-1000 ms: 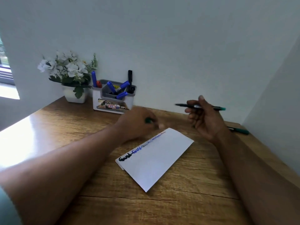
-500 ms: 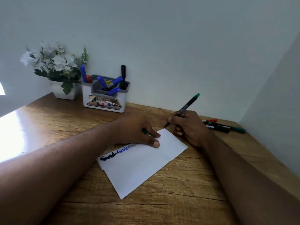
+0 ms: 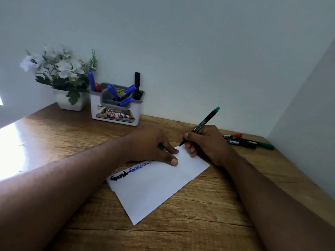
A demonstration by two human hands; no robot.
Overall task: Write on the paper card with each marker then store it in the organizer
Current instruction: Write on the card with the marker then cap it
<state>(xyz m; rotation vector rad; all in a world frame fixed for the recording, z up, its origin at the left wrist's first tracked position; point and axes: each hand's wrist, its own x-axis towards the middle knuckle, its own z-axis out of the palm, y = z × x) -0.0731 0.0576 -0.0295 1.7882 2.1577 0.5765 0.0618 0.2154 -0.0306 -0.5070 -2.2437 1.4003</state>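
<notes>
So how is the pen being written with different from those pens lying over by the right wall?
The green-ended marker is gripped by the right hand, tilted, its tip at the paper card; the loose markers lie flat on the desk, untouched. Its tip is bare, while the loose markers look capped. The loose ones include a red-capped one; this one is green only. All share slim dark barrels.

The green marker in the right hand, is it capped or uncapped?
Uncapped. The green marker shows a bare tip at the paper card corner, and a green cap peeks from the left hand.
</notes>
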